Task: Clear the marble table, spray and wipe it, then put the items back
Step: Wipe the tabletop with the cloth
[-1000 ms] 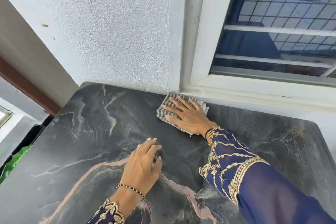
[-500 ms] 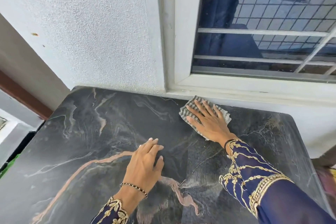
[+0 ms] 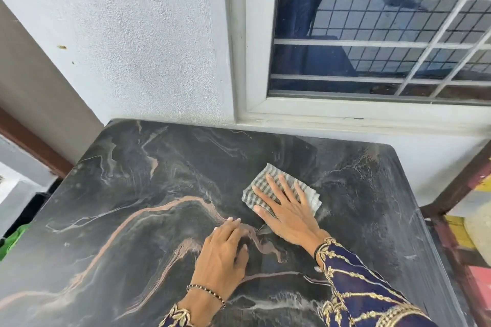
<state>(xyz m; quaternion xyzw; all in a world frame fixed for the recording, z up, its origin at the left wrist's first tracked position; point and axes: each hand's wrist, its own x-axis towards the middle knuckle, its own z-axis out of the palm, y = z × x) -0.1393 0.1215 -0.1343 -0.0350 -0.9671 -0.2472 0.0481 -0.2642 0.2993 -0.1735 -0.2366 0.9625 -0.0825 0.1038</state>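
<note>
Marble table [image 3: 132, 194] — my right hand [image 3: 289, 215], fingers spread, presses the striped cloth [image 3: 265, 183], long axis slanting far-left to near-right; left hand [image 3: 223, 255] rests, fingers together.

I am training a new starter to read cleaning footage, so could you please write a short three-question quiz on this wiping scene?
1. What lies under the right hand? A a sponge; B a striped cloth; C a spray bottle.
2. True or false: the left hand grips a bottle.
3. Fill the gap: above the far edge of the marble table, the wall holds a barred ____.
Key: 1 B. 2 False: it rests on the bare marble and holds nothing. 3 window.
</note>
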